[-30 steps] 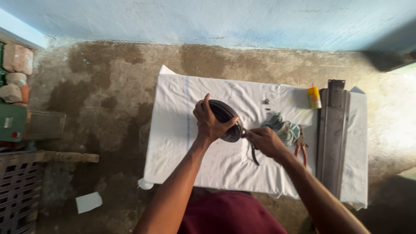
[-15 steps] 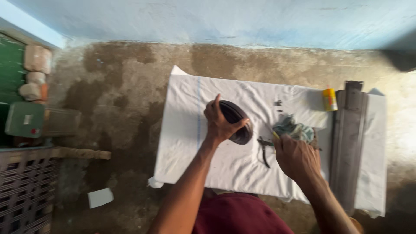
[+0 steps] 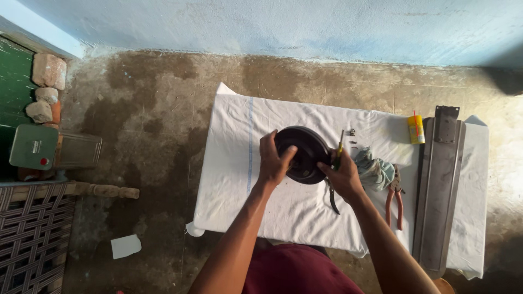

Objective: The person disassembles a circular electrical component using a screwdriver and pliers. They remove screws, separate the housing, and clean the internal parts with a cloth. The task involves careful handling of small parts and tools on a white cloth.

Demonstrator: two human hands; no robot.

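Note:
A round black metal housing sits tilted over the white cloth spread on the floor. My left hand grips its left rim. My right hand touches its right side and has a thin yellow-handled tool against it. Dark pliers lie under my right wrist. Whether the right hand truly clasps the tool is hard to tell.
A crumpled teal rag, red-handled pliers, small screws, a yellow tube and a long grey metal blade lie on the cloth's right. Left are stones, a green box and a woven cot.
The view has shifted. My right hand moved from the pliers on the cloth up to the housing's right side; the left hand kept its grip on the housing.

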